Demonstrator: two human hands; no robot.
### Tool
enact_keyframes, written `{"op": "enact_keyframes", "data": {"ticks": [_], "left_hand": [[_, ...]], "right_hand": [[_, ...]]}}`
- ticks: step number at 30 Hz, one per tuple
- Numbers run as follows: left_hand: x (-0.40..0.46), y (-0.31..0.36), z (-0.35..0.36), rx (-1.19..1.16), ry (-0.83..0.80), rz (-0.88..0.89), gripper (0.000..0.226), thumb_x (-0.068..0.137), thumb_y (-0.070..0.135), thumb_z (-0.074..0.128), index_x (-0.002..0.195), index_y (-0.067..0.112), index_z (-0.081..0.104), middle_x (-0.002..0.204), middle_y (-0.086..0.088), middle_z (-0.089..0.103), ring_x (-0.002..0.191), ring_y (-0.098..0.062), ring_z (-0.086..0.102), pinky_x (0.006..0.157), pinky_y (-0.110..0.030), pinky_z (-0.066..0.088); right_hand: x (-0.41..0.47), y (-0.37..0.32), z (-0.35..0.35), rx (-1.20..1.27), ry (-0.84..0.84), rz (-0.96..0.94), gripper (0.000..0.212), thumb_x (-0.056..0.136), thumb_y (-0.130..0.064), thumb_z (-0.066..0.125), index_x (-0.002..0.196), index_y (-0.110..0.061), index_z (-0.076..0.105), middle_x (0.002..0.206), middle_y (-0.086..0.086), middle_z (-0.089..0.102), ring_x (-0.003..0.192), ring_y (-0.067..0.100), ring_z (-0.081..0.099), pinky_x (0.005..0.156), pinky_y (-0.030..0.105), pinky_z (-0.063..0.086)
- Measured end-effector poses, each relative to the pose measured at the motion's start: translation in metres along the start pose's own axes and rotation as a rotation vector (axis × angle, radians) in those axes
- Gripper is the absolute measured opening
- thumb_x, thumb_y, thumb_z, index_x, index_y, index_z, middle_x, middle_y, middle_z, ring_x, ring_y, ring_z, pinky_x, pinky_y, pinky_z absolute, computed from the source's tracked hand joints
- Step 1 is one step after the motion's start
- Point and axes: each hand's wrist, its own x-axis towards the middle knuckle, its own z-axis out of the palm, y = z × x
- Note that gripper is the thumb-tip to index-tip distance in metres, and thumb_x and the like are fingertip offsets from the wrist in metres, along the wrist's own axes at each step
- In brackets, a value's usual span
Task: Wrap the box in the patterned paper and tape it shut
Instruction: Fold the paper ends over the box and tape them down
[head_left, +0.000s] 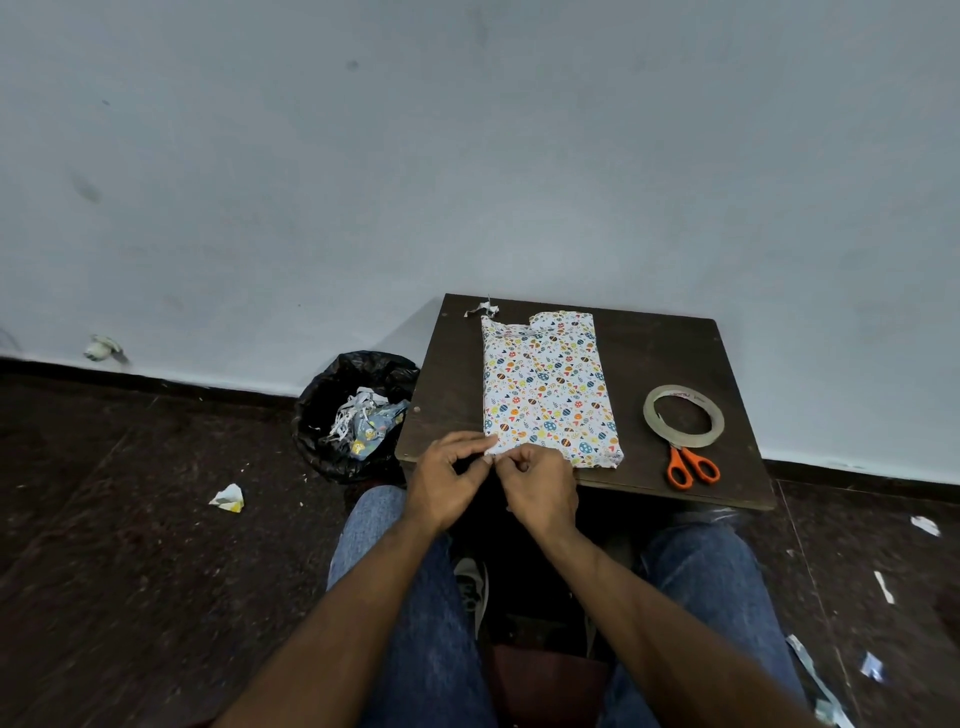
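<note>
The box (550, 389), already covered in the patterned paper (571, 364), lay on the small dark surface (665, 343). Both hands worked at its near left corner. The left hand (447, 478) had its grip curled, thumb and fingers pinching the paper edge at that corner. The right hand (540, 488) was curled just beside it and seemed to pinch the same fold, but whether it held tape I could not tell.

The fold could spring open if either pinch loosened before tape was on it, and the thin paper could tear at the corner under a hard pull. The far end looked ragged and unsealed. The tape roll (683, 415) and the orange scissors (693, 467) lay to the right, so one hand must let go to reach them.

The surface stood against a pale wall. A black bin (353, 415) with paper scraps stood at its left, and scraps lay on the dark floor (130, 519).
</note>
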Motion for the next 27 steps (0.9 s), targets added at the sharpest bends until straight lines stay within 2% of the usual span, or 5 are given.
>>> {"op": "enact_keyframes", "data": {"ticks": [6, 10, 15, 23, 27], "left_hand": [[0.001, 0.003, 0.0, 0.11, 0.029, 0.027, 0.023, 0.086, 0.016, 0.073, 0.106, 0.028, 0.076, 0.105, 0.018, 0.067, 0.105, -0.006, 0.062, 0.099, -0.036, 0.049], [0.0, 0.007, 0.0, 0.193, 0.049, 0.032, 0.02, 0.087, 0.023, 0.073, 0.105, 0.031, 0.076, 0.105, 0.019, 0.067, 0.104, -0.006, 0.061, 0.09, -0.034, 0.052], [-0.002, 0.007, 0.003, 0.242, 0.101, 0.055, 0.018, 0.085, 0.023, 0.074, 0.101, 0.029, 0.078, 0.106, 0.015, 0.07, 0.1, -0.009, 0.064, 0.085, -0.036, 0.054], [-0.002, 0.008, 0.004, 0.246, 0.105, 0.038, 0.017, 0.085, 0.023, 0.074, 0.101, 0.029, 0.078, 0.106, 0.014, 0.07, 0.1, -0.01, 0.064, 0.085, -0.036, 0.054], [-0.001, 0.007, 0.004, 0.227, 0.095, 0.032, 0.018, 0.085, 0.024, 0.074, 0.102, 0.03, 0.077, 0.107, 0.014, 0.069, 0.101, -0.009, 0.064, 0.086, -0.038, 0.054]], "right_hand": [[-0.001, -0.006, 0.001, -0.025, 0.025, 0.043, 0.025, 0.087, -0.034, 0.064, 0.063, -0.029, 0.061, 0.071, -0.001, 0.072, 0.068, 0.022, 0.07, 0.067, 0.037, 0.059], [-0.004, -0.007, 0.001, 0.031, 0.026, 0.089, 0.028, 0.085, -0.036, 0.066, 0.059, -0.031, 0.061, 0.07, -0.003, 0.072, 0.065, 0.024, 0.07, 0.063, 0.042, 0.06], [-0.008, -0.011, 0.001, 0.068, 0.038, 0.149, 0.023, 0.081, -0.041, 0.067, 0.061, -0.03, 0.066, 0.069, -0.002, 0.072, 0.065, 0.026, 0.071, 0.065, 0.042, 0.061], [-0.009, -0.012, 0.001, 0.005, 0.047, 0.147, 0.028, 0.085, -0.042, 0.065, 0.062, -0.027, 0.063, 0.066, -0.005, 0.07, 0.063, 0.023, 0.07, 0.067, 0.038, 0.06], [-0.008, -0.009, -0.001, -0.096, 0.028, 0.089, 0.026, 0.088, -0.045, 0.062, 0.073, -0.025, 0.066, 0.068, -0.002, 0.07, 0.068, 0.021, 0.071, 0.072, 0.034, 0.058]]}}
